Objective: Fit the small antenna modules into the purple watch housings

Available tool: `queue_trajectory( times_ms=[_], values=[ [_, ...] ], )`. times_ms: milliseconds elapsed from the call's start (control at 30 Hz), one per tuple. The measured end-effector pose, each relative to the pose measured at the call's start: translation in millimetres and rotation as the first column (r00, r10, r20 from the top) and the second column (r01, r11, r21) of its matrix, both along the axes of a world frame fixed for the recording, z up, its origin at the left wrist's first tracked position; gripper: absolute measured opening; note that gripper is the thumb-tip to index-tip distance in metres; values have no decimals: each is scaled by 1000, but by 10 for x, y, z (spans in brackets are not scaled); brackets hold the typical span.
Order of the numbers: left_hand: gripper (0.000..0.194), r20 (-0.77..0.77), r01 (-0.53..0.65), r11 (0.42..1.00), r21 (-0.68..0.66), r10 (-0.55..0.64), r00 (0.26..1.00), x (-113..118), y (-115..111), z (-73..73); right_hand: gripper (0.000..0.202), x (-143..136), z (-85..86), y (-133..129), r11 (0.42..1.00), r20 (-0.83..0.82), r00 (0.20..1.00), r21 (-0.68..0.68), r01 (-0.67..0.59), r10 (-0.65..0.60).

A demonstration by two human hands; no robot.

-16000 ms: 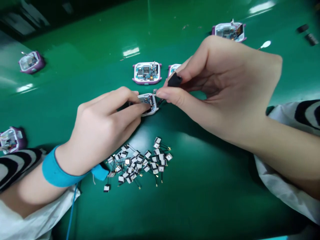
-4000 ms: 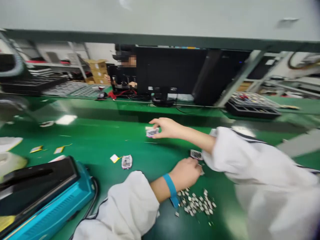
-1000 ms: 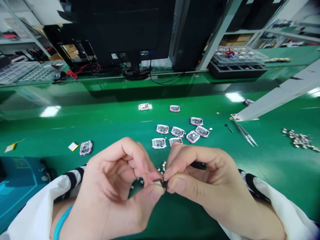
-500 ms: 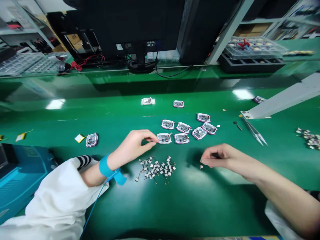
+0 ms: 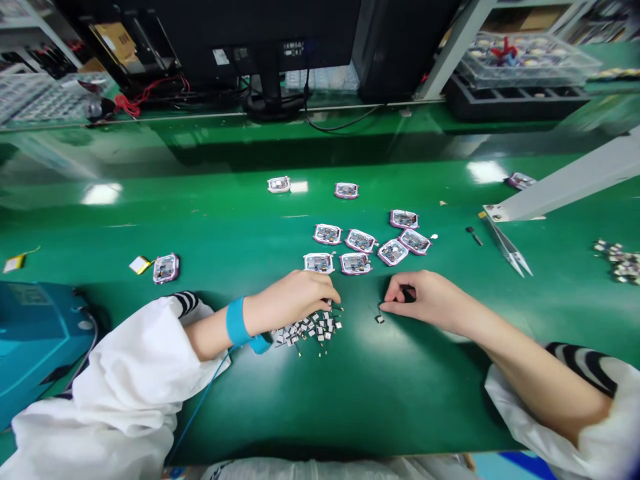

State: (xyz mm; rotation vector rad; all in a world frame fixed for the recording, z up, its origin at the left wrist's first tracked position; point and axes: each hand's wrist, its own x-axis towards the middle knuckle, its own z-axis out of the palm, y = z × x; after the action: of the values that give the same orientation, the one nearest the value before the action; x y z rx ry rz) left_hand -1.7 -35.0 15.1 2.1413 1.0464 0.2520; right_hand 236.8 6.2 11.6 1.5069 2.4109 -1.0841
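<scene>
My left hand [image 5: 300, 299] curls over the upper right of a pile of small square parts with thin black wire leads [image 5: 315, 328]. Its fingertips are pressed together, and what lies between them is mostly hidden. My right hand [image 5: 417, 297] pinches the lead of one small square part [image 5: 380, 319], which hangs just below its fingertips. Beyond the hands lie several open watch cases with circuit boards inside. The white-rimmed case [image 5: 319, 263] is closest to my left hand, with a pink-edged case [image 5: 355, 263] beside it. A blue band [image 5: 237, 321] with a cord circles my left wrist.
Tweezers [image 5: 509, 250] and a small black tool [image 5: 475, 235] lie at right, beneath a white metal arm [image 5: 575, 177]. Another heap of small parts [image 5: 623, 261] is at far right. A battery [image 5: 139, 265] and a watch case [image 5: 166, 268] lie left, near a blue machine [image 5: 40, 340].
My left hand has moved from the white-rimmed watch case to the parts pile. My right hand has shifted left with its small part, which now hangs more visibly. The camera view has also shifted.
</scene>
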Motion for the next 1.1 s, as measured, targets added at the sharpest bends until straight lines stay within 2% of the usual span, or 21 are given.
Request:
queue_trajectory(
  times_ms=[67,167,267,400,467,533,600,667,700,767,833,900,967,1000,1033,1100],
  values=[
    [12,37,-63,996,-59,65,997,-7,26,-11,18,-53,40,-26,991,-26,1000,131,9,-6],
    [13,127,-158,973,-171,181,975,-27,57,-18,17,-202,122,-97,966,-219,974,260,-4,63],
    [17,219,-215,941,-263,275,936,-55,49,31,17,-380,191,-174,954,-356,923,296,-39,148],
    [21,337,-266,884,-386,403,851,-68,-27,178,10,-534,251,-237,957,-464,869,287,-38,174],
    [17,391,-297,871,-392,450,803,-61,-75,250,11,-570,276,-254,954,-488,855,299,-22,173],
    [13,416,-346,906,-245,420,806,-61,-126,299,12,-598,305,-266,952,-514,843,305,6,159],
    [8,391,-384,922,53,334,858,-84,-177,319,12,-635,344,-257,955,-528,838,295,29,137],
    [10,308,-347,858,379,237,921,-145,-217,313,12,-697,400,-195,959,-513,847,284,14,140],
    [13,263,-317,807,498,207,942,-193,-226,302,13,-744,432,-132,958,-496,851,287,-25,171],
    [17,238,-333,744,580,237,942,-321,-212,273,13,-885,494,77,936,-435,855,321,-147,283],
    [17,280,-456,726,515,361,890,-486,-149,234,12,-1106,524,388,880,-312,863,397,-263,398],
    [14,317,-574,692,438,478,819,-666,-51,183,31,-1401,486,752,810,-139,929,543,-219,344],
    [14,338,-647,657,387,552,762,-827,58,120,55,-1731,373,1099,791,-93,942,573,-214,323],
    [14,350,-674,649,354,576,739,-892,108,86,59,-1891,298,1247,791,-78,944,571,-222,322],
    [15,361,-694,645,320,594,719,-943,151,52,56,-2038,221,1371,790,-66,945,569,-228,319],
    [15,383,-720,644,258,616,688,-1000,207,-8,38,-2262,95,1536,793,-44,946,558,-243,321]
  ],
)
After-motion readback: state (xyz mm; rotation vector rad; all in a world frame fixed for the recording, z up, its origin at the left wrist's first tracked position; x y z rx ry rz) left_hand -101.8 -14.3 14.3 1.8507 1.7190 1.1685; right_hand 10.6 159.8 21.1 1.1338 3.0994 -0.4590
